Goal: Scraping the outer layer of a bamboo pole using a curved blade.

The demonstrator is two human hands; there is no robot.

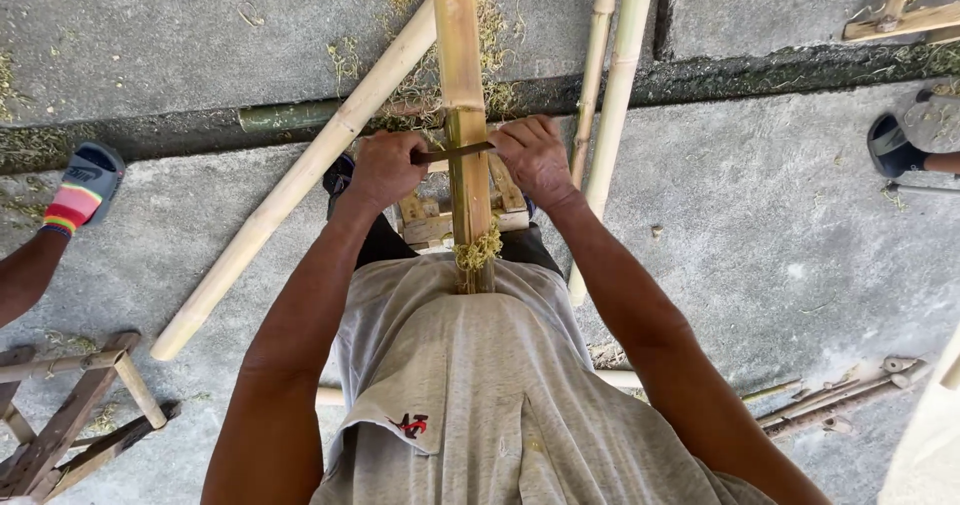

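A thick bamboo pole (460, 55) runs from my lap straight away from me. Across it lies a dark metal blade (455, 151). My left hand (385, 168) grips the blade's left end and my right hand (533, 158) grips its right end. Below the blade the pole shows a greener scraped strip, and a clump of curled shavings (478, 249) sits on it near my grey shirt. A small wooden stand (430, 220) is partly hidden under the pole.
Another long bamboo pole (300, 185) lies slanted at left; two thin poles (610, 95) lie at right. A wooden frame (70, 415) is at lower left. Other people's feet in sandals show at left (85, 187) and right (915, 135). Bamboo scraps (840, 400) lie on the concrete.
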